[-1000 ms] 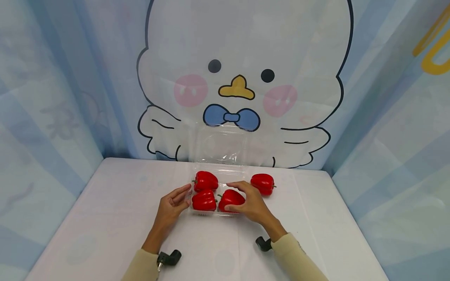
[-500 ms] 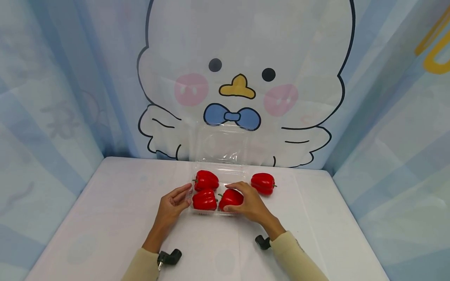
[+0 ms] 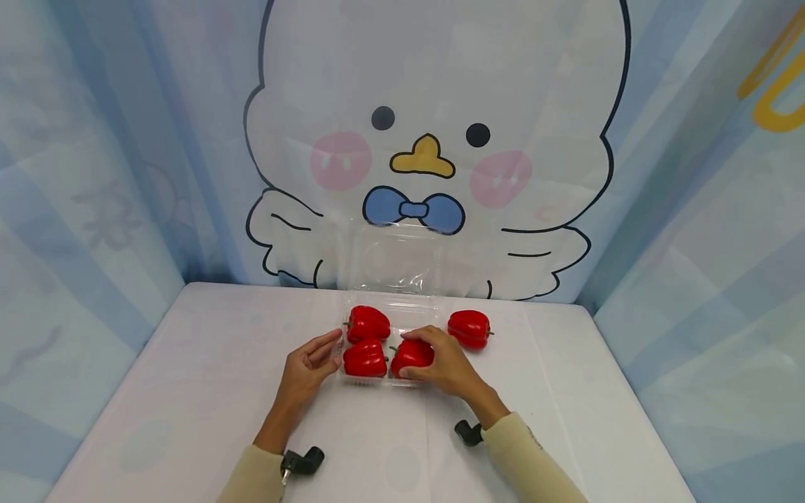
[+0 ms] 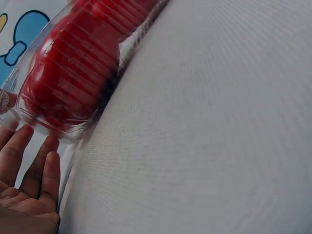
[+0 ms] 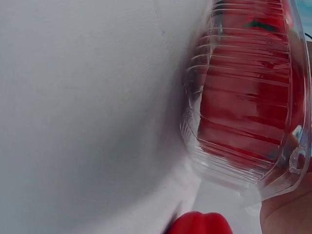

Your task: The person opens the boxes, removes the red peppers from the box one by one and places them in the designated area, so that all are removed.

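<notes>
A clear plastic clamshell container (image 3: 358,381) lies with its lid raised at the back. Inside are three red bell peppers: one at back left (image 3: 368,324), one at front left (image 3: 365,358) and one at front right (image 3: 411,356). My right hand (image 3: 448,365) holds the front-right pepper, fingers over its far side and thumb at its near side. The fingers of my left hand (image 3: 305,370) touch the container's left end. In the left wrist view these fingers (image 4: 34,168) look straight against the plastic. Part of the front-right pepper is hidden behind my right hand.
Another red bell pepper (image 3: 469,330) lies on the white table (image 3: 402,440), outside the container to the right. The raised clear lid (image 3: 396,258) stands before the printed curtain (image 3: 428,84). Curtains also enclose both sides.
My right hand has shifted slightly left, and its grip on the front-right pepper looks a little closer. The left hand and the other peppers look unmoved.
</notes>
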`<state>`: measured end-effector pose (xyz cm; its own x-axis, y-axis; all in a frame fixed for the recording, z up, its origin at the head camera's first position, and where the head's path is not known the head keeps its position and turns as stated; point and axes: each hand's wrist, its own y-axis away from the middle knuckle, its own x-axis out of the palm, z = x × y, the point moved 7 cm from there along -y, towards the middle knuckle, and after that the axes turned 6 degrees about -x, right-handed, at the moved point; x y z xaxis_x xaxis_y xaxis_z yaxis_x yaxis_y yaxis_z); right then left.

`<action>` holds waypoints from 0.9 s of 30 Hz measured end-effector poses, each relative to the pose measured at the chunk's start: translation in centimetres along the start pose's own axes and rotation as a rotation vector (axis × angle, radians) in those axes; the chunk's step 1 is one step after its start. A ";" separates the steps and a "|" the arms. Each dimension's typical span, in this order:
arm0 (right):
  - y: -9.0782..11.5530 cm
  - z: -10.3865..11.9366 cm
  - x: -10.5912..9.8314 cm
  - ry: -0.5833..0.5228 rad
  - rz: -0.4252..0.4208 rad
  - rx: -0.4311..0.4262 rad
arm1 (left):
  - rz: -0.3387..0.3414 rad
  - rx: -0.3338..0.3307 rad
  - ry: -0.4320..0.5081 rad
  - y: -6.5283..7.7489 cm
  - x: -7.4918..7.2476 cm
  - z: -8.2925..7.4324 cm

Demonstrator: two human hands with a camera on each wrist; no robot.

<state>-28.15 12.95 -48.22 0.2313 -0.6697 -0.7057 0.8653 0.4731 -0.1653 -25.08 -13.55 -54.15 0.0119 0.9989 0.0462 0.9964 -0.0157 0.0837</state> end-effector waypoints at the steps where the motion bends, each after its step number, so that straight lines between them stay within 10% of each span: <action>1: 0.0 0.0 -0.1 -0.003 -0.006 0.001 | 0.000 0.003 -0.003 0.0 0.0 0.0; 27: -0.4 1.1 -2.7 -0.059 -0.067 -0.023 | 0.000 -0.017 0.013 -0.1 -0.1 0.2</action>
<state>-28.64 13.94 -45.50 0.1998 -0.7324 -0.6509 0.8696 0.4387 -0.2266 -25.16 -13.60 -54.36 0.0110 0.9982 0.0588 0.9948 -0.0169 0.1008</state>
